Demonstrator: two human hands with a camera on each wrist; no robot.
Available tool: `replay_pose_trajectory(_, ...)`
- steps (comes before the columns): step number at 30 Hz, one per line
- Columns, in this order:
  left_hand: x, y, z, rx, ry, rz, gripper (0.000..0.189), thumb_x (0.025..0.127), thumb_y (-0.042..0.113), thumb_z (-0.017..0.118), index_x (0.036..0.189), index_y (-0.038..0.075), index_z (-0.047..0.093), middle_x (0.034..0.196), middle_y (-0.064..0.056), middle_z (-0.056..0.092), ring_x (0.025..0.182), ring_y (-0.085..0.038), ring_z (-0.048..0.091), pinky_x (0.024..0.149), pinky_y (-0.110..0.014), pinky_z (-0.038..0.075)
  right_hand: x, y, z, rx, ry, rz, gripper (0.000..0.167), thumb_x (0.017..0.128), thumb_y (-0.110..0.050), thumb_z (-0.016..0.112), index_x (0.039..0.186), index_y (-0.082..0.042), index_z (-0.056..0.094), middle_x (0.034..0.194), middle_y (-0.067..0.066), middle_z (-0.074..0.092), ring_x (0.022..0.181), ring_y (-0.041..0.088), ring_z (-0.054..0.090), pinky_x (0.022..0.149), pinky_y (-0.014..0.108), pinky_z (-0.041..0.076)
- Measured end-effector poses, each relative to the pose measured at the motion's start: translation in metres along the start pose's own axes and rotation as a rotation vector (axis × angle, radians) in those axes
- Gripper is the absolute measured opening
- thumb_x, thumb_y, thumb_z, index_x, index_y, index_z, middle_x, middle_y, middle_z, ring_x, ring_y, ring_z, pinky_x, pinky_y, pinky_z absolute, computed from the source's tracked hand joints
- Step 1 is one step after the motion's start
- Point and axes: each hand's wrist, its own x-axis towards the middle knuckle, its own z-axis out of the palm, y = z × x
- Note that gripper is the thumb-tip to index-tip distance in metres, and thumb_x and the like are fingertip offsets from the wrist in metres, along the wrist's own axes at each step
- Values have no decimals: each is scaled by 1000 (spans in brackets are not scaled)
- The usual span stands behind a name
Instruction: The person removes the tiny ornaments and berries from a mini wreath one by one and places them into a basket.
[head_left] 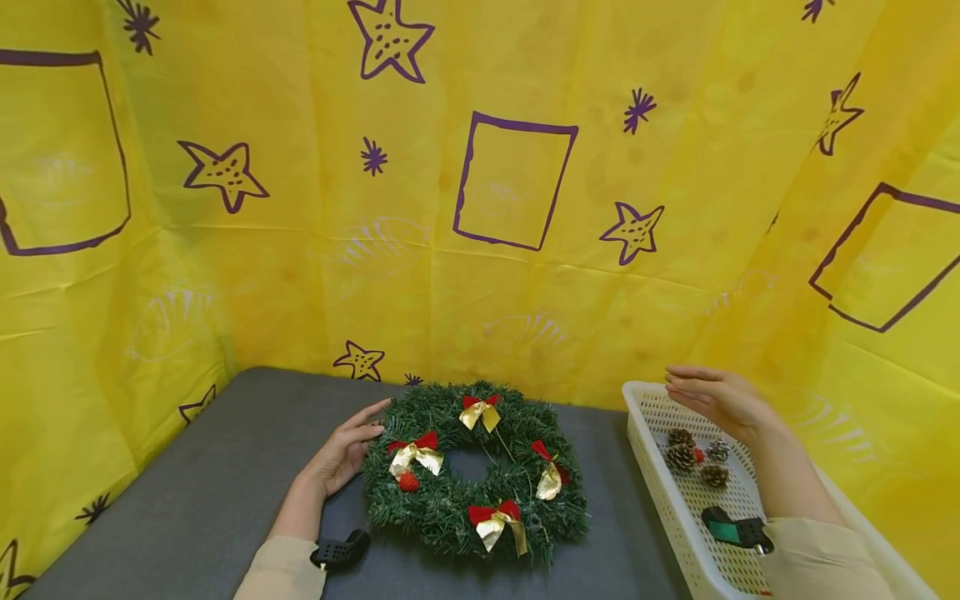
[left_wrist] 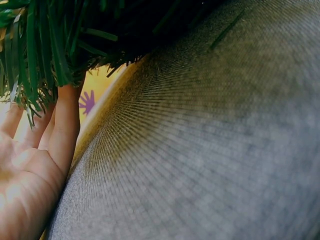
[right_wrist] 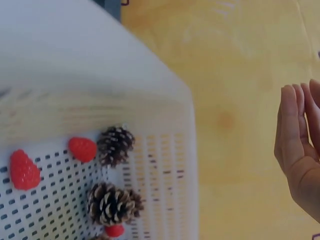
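A green Christmas wreath (head_left: 457, 533) lies on the grey table, with several red-and-gold bows (head_left: 480, 412) round its ring. One red berry (head_left: 408, 482) sits below the left bow. My left hand (head_left: 341, 457) touches the wreath's left edge; in the left wrist view the extended fingers (left_wrist: 67, 120) reach up to its green needles. Over the far end of a white plastic basket (head_left: 660, 508), my right hand (head_left: 723, 404) is raised, fingers nearly straight and together, holding nothing. Inside the basket are several pinecones (head_left: 681, 457) and red berries (right_wrist: 82, 149).
The basket stands to the right of the wreath, its long wall beside it. Grey table surface (head_left: 187, 483) extends left of the wreath. Yellow cloth (head_left: 420, 292) printed with purple stars hangs behind and along both sides.
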Motion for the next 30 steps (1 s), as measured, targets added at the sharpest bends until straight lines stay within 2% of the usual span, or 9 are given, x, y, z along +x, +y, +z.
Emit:
replay_pose_trajectory(7,1,0,0,-21,-2,-3,68,100,16,52,159,12,19,167,-12,-15,155,-34,-12,74,-16,40,9,-3,19,-44,35,32,33,101,2,48,108,-18,74,108,-7,72,100,8,71,91,22,54)
replay_pose_trajectory(13,2,0,-2,-12,-13,-2,68,100,16,50,160,12,17,167,-13,-18,155,-36,-14,83,-12,42,16,-6,39,-109,32,45,31,99,0,52,107,-20,74,108,-9,71,100,6,71,91,22,54)
replay_pose_trajectory(20,2,-2,-4,-14,-10,4,67,100,15,50,159,13,20,167,-12,-17,155,-35,-12,79,-14,42,21,-3,64,-193,8,35,26,97,-2,57,118,-11,69,112,-8,68,104,6,69,94,24,54)
replay_pose_trajectory(26,2,-2,-3,-14,-11,4,66,100,16,51,159,14,21,167,-12,-17,155,-35,-13,88,-9,42,29,3,84,-265,-14,45,30,97,-5,59,127,-3,63,114,-10,67,105,5,68,94,24,54)
replay_pose_trajectory(30,2,-2,-2,-11,-3,1,67,100,16,51,159,14,21,167,-12,-16,155,-35,-12,89,-9,42,34,6,96,-308,-41,55,38,97,-7,60,133,3,57,116,-11,66,107,5,66,95,23,53)
